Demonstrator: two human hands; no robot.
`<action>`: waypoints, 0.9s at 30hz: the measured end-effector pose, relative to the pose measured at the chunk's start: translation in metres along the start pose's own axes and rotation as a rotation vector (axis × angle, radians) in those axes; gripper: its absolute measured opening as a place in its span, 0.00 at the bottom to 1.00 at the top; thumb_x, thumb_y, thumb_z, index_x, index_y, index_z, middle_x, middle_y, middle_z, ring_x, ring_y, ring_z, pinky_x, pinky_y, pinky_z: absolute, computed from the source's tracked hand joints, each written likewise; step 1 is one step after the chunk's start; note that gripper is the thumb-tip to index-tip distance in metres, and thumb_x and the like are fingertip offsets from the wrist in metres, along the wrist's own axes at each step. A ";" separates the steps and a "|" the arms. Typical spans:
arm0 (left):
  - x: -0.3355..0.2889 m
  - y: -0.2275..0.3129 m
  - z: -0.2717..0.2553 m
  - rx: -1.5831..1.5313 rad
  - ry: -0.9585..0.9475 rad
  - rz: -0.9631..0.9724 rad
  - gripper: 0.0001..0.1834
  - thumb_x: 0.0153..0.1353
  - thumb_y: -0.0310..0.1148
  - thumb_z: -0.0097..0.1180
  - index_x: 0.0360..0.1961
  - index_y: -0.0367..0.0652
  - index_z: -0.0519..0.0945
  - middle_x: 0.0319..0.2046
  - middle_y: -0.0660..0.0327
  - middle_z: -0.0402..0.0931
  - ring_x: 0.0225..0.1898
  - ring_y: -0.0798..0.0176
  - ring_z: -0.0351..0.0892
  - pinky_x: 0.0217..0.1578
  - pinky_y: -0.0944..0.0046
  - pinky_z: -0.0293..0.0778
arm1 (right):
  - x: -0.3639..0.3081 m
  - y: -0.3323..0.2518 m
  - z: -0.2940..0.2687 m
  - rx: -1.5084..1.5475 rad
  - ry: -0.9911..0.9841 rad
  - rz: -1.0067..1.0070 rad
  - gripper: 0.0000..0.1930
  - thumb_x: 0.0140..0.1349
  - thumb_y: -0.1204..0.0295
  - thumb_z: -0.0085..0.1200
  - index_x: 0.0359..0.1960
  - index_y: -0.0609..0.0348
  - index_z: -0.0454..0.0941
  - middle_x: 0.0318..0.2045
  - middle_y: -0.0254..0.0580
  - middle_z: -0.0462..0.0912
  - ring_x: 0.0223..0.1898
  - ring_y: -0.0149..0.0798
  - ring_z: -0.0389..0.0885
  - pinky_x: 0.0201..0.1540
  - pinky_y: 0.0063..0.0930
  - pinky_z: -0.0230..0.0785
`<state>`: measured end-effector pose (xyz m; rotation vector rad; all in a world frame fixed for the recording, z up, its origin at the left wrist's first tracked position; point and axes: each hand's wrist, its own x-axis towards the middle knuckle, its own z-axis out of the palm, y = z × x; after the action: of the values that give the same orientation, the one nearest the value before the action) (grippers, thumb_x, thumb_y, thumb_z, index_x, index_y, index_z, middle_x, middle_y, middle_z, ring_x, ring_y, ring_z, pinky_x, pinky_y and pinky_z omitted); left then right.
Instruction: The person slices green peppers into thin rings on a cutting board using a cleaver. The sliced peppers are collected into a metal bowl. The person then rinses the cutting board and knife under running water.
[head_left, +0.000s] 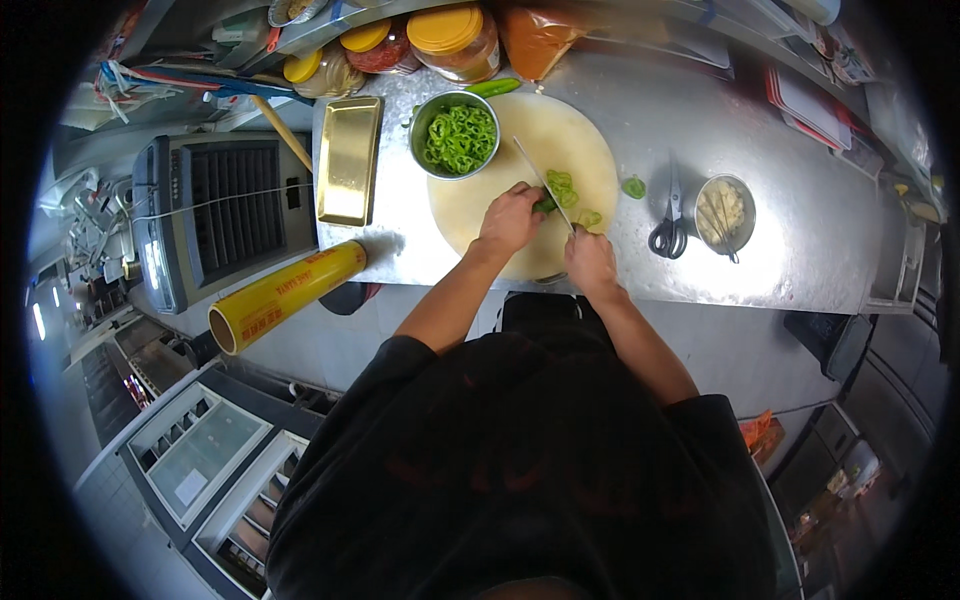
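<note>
On a round cream cutting board [470,215], my left hand [511,217] closes over a green pepper [546,203], its fingers bent at the blade. My right hand [590,257] grips a knife [553,185] by the handle, and the blade slants up and to the left against the pepper. Sliced green pepper rings [562,187] lie right of the blade. A metal bowl [413,150] full of cut green pepper stands at the board's upper left. One whole green pepper [494,87] rests behind the board.
Right of the board lie a stray pepper slice [633,187], scissors [672,215] and a metal bowl [752,215] with pale pieces. On the left are a gold tray [348,165] and a yellow roll [290,297] jutting past the counter edge. Yellow-lidded jars [455,45] line the back.
</note>
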<state>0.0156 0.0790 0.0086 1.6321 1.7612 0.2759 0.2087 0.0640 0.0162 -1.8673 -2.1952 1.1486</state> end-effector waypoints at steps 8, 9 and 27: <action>0.001 0.002 -0.001 0.001 -0.005 -0.007 0.16 0.60 0.32 0.66 0.50 0.45 0.86 0.48 0.52 0.82 0.50 0.43 0.84 0.53 0.47 0.80 | -0.045 -0.008 -0.046 -0.007 -0.075 0.023 0.12 0.68 0.73 0.53 0.47 0.67 0.83 0.31 0.69 0.85 0.35 0.71 0.85 0.45 0.63 0.78; 0.001 0.001 -0.001 0.002 -0.009 -0.005 0.16 0.60 0.32 0.66 0.50 0.45 0.86 0.48 0.52 0.82 0.50 0.43 0.84 0.53 0.47 0.80 | -0.049 -0.008 -0.048 -0.020 -0.069 0.015 0.12 0.68 0.73 0.53 0.46 0.67 0.83 0.30 0.69 0.85 0.35 0.70 0.86 0.44 0.63 0.79; -0.003 -0.002 0.002 -0.028 0.032 -0.013 0.17 0.59 0.31 0.68 0.50 0.42 0.86 0.49 0.52 0.83 0.49 0.43 0.84 0.53 0.49 0.79 | 0.000 -0.005 0.000 -0.003 -0.008 0.011 0.11 0.68 0.72 0.53 0.44 0.65 0.83 0.33 0.68 0.86 0.39 0.68 0.87 0.45 0.61 0.79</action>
<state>0.0154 0.0749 0.0068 1.6038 1.7832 0.3206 0.2042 0.0640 0.0187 -1.8813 -2.1952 1.1576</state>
